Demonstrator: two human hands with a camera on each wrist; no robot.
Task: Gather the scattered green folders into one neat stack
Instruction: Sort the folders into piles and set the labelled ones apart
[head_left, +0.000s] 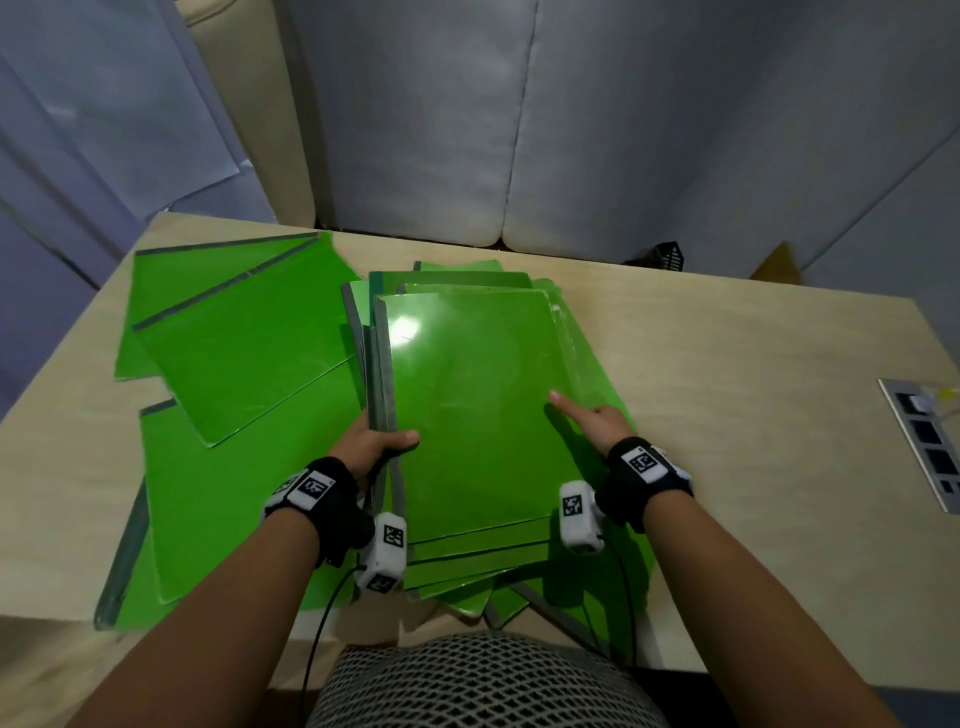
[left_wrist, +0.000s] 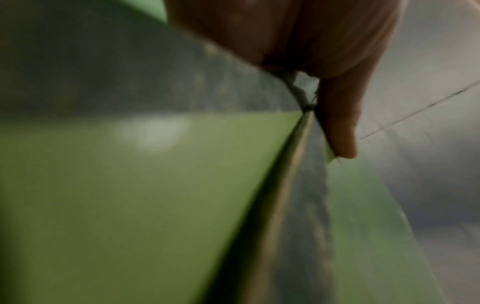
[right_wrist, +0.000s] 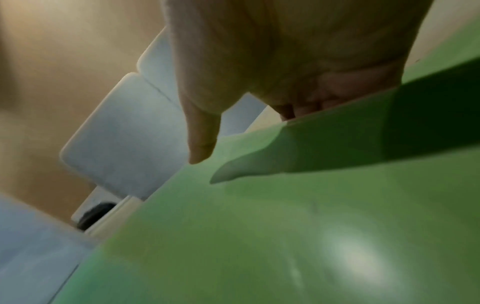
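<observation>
Your left hand (head_left: 375, 446) curls its thumb over the top and its fingers under the grey spine edge of the partly gathered stack of green folders (head_left: 467, 410), gripping it. Your right hand (head_left: 597, 423) grips the stack's right edge, thumb stretched flat on the top cover, fingers tucked beneath. The stack sits mid-table (head_left: 727, 415), its lower folders fanned unevenly. Three loose folders (head_left: 234, 353) overlap just to its left. A recessed socket panel (head_left: 930, 441) lies far right.
</observation>
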